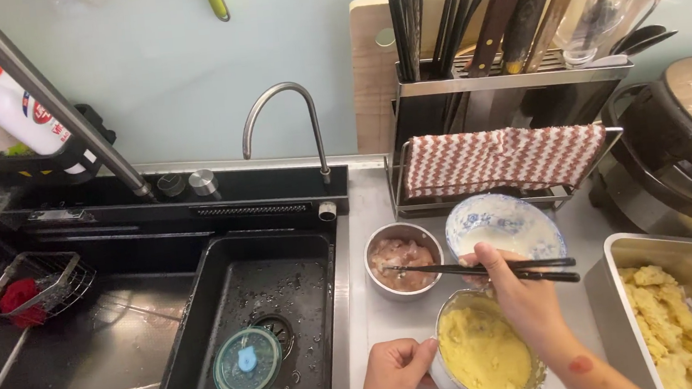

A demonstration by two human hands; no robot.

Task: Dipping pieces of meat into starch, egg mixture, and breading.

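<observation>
A pair of dark chopsticks lies level above the counter, pinched in the fingers of the right hand, with the tips reaching left over a small metal bowl of raw pale-pink meat pieces. Whether the tips touch the meat cannot be told. Just below the chopsticks, close to the person, stands a metal bowl of thick yellow batter; the right hand hovers over its far rim. The left hand is closed around the near-left side of this batter bowl, thumb up against its wall, steadying it.

Behind the right hand sits a blue-and-white patterned bowl holding a little white liquid or paste, just beside the meat bowl — the two rims are near each other, perhaps touching. At the right edge a rectangular metal tray holds yellow battered pieces, piled toward its near end.

Further back, a red-and-white zigzag cloth hangs over the rail of a metal rack, which holds upright dark chopsticks, knives with wooden handles and ladles, with a wooden cutting board leaning against the wall behind it. To the far right is the round lid of a cooker.

To the left, the black sink has a curved metal tap above it and a round pale-green strainer cover near the drain. A wire basket with something red stands on the far-left drainer — above it, a white bottle with a red cap.
</observation>
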